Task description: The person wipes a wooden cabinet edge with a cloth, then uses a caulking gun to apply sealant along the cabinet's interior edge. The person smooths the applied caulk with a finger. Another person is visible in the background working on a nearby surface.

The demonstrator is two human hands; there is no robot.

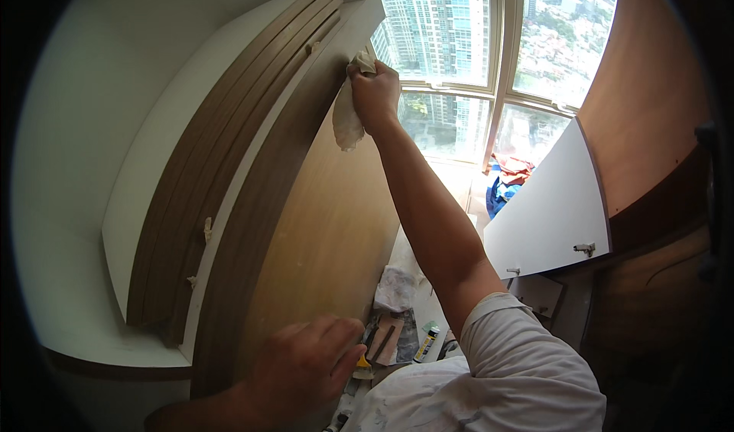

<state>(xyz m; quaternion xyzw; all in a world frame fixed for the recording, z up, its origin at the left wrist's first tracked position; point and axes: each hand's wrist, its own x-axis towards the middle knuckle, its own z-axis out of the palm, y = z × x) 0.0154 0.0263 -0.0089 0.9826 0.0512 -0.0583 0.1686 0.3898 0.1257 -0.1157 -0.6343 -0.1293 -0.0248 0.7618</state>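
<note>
My right hand [375,95] grips a crumpled off-white cloth [345,122] near the far top edge of an upright dark wood-grain panel [252,225], with part of the cloth hanging down. My left hand [313,359] is low in the middle, in front of the panel's light tan face [313,233], fingers loosely bent and apart, with nothing visible in them. At the left, several stacked boards [183,203] with wood-grain edges lean beside a white surface, bits of tan material on their edges.
A tall window [501,42] fills the back. At right a white door panel [550,195] with metal hinges stands before a brown board [642,126]. Blue and red fabric [501,187] lies below the window. A tube [427,342], plastic sheeting [394,290] and other items lie on the floor.
</note>
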